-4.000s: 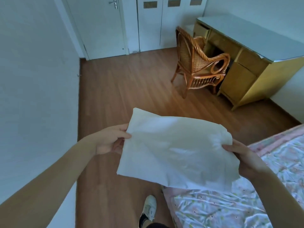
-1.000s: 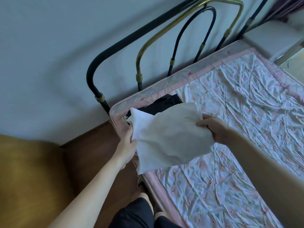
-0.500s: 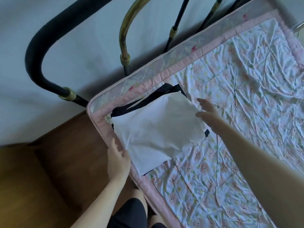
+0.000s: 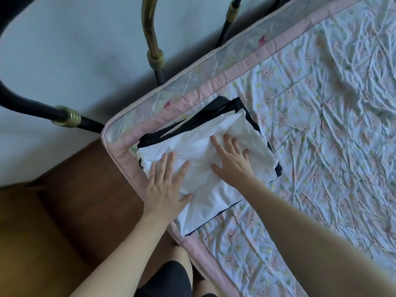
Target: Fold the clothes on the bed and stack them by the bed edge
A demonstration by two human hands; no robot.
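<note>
Both my palms lie flat on the folded white cloth at the corner of the bed.

My left hand (image 4: 165, 187) rests with straight, spread fingers on the near-left part of the white cloth (image 4: 205, 168), its heel over the pink edge of the bed (image 4: 225, 82). My right hand (image 4: 231, 160) presses down just beside it, fingers also straight and fanned, nothing pinched or curled in either one. Under my palms the white cloth tops a stack; dark clothes (image 4: 222, 108) peek out beyond my fingertips and along the right side. The stack sits on the flowered sheet (image 4: 321, 103), close to the bed's corner. Beyond my fingers stands the metal bed frame (image 4: 154, 56) against the wall, and left of my left wrist is wooden floor (image 4: 85, 189).
</note>
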